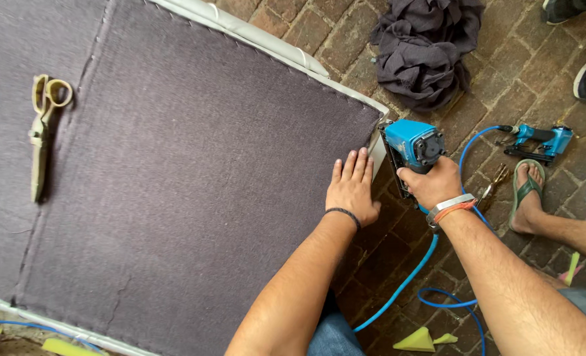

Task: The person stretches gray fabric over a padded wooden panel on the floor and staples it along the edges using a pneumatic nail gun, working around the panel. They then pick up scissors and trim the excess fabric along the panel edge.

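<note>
My left hand [352, 188] lies flat, fingers together, on dark grey felt fabric [194, 171] stretched over a white-edged panel, close to its right edge. My right hand [433, 183] grips a blue pneumatic staple gun [411, 148] whose nose is pressed against the panel's right edge [377, 142]. A blue air hose [411, 270] runs down from the gun over the brick floor. A dark band circles my left wrist; a metal bangle and an orange band sit on my right wrist.
Tan scissors [42, 128] lie on the fabric at far left. A heap of dark cloth [425, 46] sits on the brick floor above. A second blue staple gun [540, 140] lies right, near another person's sandalled foot [527, 194]. Yellow foam scraps [421, 341] lie below.
</note>
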{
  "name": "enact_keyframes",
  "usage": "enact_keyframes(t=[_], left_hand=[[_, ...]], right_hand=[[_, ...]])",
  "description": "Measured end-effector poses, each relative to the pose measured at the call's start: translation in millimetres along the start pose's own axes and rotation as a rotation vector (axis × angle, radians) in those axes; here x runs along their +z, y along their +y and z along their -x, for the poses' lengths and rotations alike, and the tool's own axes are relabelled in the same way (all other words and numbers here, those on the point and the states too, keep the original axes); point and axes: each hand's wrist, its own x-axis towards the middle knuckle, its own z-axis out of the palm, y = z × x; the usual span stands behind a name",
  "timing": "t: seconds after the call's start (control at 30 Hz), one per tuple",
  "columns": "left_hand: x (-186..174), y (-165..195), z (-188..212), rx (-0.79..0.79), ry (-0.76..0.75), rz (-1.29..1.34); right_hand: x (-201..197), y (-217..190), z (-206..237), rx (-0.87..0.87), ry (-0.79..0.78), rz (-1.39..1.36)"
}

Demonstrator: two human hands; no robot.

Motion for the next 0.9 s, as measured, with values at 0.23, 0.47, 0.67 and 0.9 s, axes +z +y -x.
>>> enact_keyframes(t=[0.23,0.47,0.67,0.9], left_hand=[[10,0,-4,0.022,-0.015,-0.110],[2,-8,-3,0.051,-0.059,-0.102],[2,-7,5,0.075,-0.129,-0.124],[18,-7,7,0.089,-0.087,-0.056]], right_hand=[[21,7,-24,-0.020,-0.019,0.062],[23,8,-26,-0.099,0.035,0.108],[16,16,-6,-0.029,-0.065,0.151],[32,20,-11,-0.039,-0.020,0.213]])
